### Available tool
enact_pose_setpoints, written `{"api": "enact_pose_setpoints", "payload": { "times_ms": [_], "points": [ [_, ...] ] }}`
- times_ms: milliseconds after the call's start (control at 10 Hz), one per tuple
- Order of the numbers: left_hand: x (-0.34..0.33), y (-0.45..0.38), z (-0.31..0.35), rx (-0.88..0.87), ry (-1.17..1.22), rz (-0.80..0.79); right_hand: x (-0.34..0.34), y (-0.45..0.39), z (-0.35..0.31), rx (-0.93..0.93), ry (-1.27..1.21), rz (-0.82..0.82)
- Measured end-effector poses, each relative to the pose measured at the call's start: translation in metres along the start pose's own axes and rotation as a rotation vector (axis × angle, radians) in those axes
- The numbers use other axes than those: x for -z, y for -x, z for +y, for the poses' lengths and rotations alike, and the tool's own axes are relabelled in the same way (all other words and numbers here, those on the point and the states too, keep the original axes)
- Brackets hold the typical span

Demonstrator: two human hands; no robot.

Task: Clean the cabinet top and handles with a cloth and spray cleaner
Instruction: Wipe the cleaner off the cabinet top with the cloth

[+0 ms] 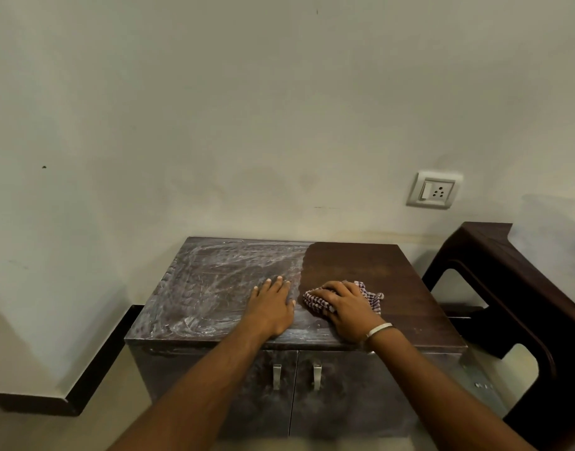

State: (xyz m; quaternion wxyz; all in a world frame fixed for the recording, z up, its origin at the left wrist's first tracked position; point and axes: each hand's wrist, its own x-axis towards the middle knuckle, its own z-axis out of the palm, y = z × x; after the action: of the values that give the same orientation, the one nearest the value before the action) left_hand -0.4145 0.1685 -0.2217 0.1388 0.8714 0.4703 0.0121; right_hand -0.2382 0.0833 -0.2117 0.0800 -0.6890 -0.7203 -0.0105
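Right hand [346, 309] is pressing, fingers curled over it, a checkered cloth [315, 302] onto the cabinet top [361, 265], while just left of that grip the left hand [273, 307] is lying flat, released, on the white-smeared half.

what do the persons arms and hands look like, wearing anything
Both forearms are bare, with no sleeves or gloves in view. The left hand wears nothing that shows: no ring, watch or band. The right hand has a thin, plain silver-coloured bangle round the wrist. Fingernails look short and unpainted.
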Motion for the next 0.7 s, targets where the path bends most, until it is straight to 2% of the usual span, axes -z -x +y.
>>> {"api": "enact_pose_setpoints", "payload": {
  "times_ms": [200, 500, 700],
  "points": [
    [0.001, 0.000, 0.001, 0.001, -0.004, 0.010, -0.010, 0.014, -0.004, 0.104, -0.032, 0.040],
    [-0.002, 0.000, 0.000, -0.001, -0.011, 0.020, -0.004, 0.020, 0.003, 0.013, -0.023, 0.018],
    [-0.002, -0.001, 0.000, -0.007, -0.006, 0.031, -0.011, 0.033, -0.006, 0.095, -0.044, 0.068]
  ]
}}
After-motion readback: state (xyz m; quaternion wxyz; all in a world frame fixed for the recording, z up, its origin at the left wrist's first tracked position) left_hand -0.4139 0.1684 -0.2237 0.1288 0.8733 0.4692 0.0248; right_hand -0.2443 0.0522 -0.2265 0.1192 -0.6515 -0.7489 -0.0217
